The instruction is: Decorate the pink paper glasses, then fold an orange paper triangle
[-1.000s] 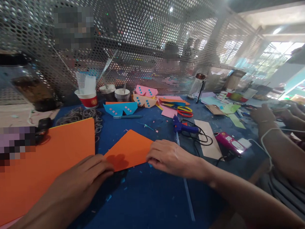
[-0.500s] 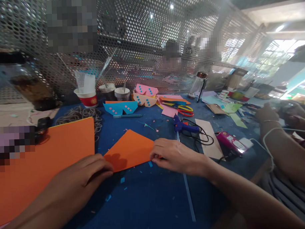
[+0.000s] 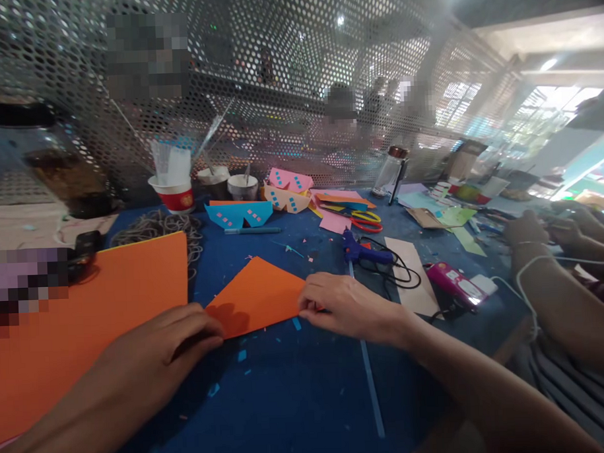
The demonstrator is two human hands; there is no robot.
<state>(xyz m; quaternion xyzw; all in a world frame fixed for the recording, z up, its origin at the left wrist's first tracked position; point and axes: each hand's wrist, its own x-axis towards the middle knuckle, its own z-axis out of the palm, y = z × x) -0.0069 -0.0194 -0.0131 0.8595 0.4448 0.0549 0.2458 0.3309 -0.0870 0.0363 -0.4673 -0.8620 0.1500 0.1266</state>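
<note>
A folded piece of orange paper (image 3: 259, 294) lies on the blue table, its peak pointing away from me. At its left corner, my left hand (image 3: 187, 333) has thumb and fingers closed on the edge. My right hand (image 3: 342, 308) pinches the right corner, fingers curled; the fingertips hide that corner. Left of the folded piece is a large orange sheet (image 3: 120, 286), with my left forearm across it. Beyond the paper lie a blue pen (image 3: 255, 231) and a blue paper mask (image 3: 239, 214) with pink squares. A blue glue gun (image 3: 367, 252) rests past my right hand.
Red-and-yellow scissors (image 3: 366, 221), a pink device (image 3: 455, 284) and a glass bottle (image 3: 390, 170) are on the right. A paper cup (image 3: 173, 193) stands before the perforated metal screen (image 3: 277, 88). Another person's arm (image 3: 556, 284) rests at far right. Paper scraps dot the table.
Both hands keep their hold on the folded orange paper, almost unmoved. The view has shifted very slightly.
</note>
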